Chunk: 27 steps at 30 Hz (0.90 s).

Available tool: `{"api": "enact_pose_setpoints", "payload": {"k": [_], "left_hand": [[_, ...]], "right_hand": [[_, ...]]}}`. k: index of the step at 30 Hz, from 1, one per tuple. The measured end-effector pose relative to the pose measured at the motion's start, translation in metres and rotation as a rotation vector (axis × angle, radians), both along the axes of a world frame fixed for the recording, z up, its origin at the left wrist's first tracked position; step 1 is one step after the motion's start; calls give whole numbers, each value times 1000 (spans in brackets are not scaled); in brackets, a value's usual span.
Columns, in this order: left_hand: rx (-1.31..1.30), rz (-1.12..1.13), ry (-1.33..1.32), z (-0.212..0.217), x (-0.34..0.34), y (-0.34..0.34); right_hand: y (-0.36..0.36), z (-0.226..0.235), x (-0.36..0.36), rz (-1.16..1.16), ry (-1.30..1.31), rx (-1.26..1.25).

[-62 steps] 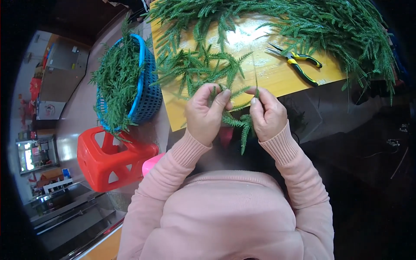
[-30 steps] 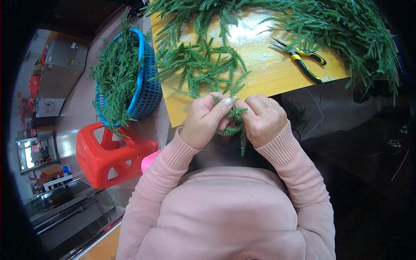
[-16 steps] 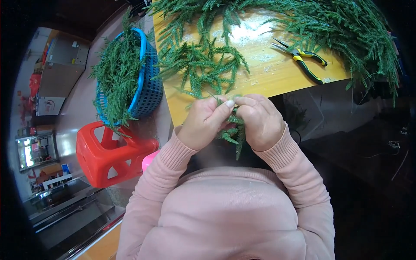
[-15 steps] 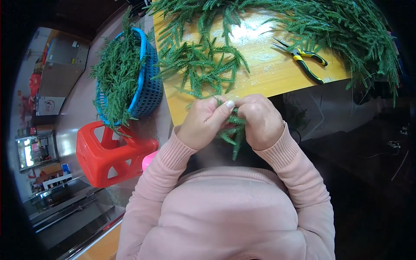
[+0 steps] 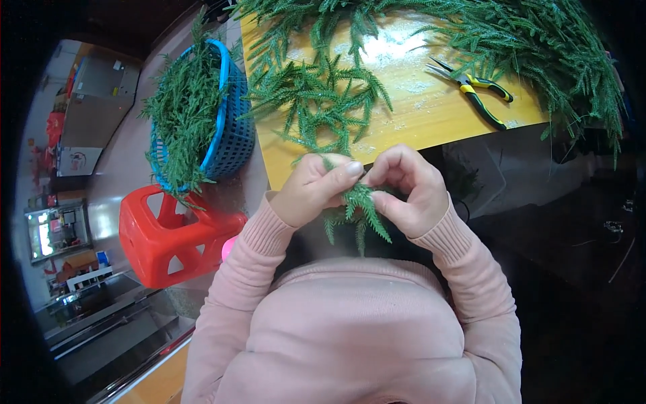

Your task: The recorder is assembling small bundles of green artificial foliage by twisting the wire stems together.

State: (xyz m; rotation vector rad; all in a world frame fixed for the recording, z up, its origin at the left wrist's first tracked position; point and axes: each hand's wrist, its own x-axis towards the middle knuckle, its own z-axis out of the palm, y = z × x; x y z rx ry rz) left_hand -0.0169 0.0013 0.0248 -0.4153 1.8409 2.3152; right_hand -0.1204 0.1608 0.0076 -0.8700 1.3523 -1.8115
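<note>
Just off the table's near edge, my left hand (image 5: 316,186) is closed on a green artificial pine branch (image 5: 362,205), its thumb pressed along the top. My right hand (image 5: 412,192) pinches the same branch from the other side with thumb and fingers. Needled tips hang below and between both hands, and a stem leads up from the left hand toward the table. Beyond it lies a loose cluster of pine sprigs (image 5: 323,101). Long-nose pliers (image 5: 474,94) with yellow and black handles rest to the right, jaws slightly apart.
A large heap of pine greenery (image 5: 531,47) covers the back and right of the yellow table (image 5: 410,121), which is strewn with pale bits. At left, a blue basket (image 5: 235,124) overflows with more greenery beside a red plastic stool (image 5: 151,239). A pink object (image 5: 230,248) shows near my left sleeve.
My hands have moved apart slightly, and the right has turned so its thumb and fingers show. The branch tips between them have swung and spread downward to the right.
</note>
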Motion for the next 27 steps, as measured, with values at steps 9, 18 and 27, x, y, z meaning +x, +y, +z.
{"api": "enact_pose_setpoints", "payload": {"k": [9, 18, 27], "left_hand": [[344, 321, -143, -2, -11, 23], [-251, 370, 30, 0, -12, 42], [-983, 177, 556, -16, -7, 26]], "right_hand": [[1, 0, -17, -330, 1256, -69], [5, -14, -11, -66, -81, 235], [0, -24, -16, 184, -468, 211]]}}
